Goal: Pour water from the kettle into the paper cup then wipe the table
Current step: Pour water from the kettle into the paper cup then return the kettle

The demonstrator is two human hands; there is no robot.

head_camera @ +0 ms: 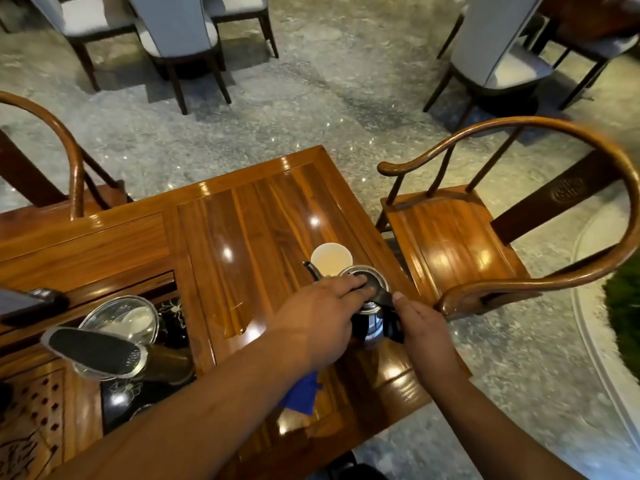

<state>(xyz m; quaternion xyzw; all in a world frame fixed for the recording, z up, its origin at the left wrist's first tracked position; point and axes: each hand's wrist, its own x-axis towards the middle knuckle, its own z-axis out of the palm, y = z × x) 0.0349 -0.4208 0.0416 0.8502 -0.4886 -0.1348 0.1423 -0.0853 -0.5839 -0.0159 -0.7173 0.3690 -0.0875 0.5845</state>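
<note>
A white paper cup (331, 259) stands upright on the glossy wooden table (242, 209), near its right edge. Just in front of it is a steel kettle (370, 318) with a dark lid and a thin spout (310, 269) that reaches beside the cup. My left hand (322, 317) lies over the kettle's top, fingers on the lid. My right hand (424, 332) grips the kettle's dark handle from the right. A blue cloth (301, 393) lies on the table under my left forearm, partly hidden.
A tea tray at the left holds a second kettle with its lid open (117, 341). A round-backed wooden chair (453, 237) stands close to the table's right edge, another chair (52, 161) at the far left. Grey padded chairs (180, 39) stand farther back on the stone floor.
</note>
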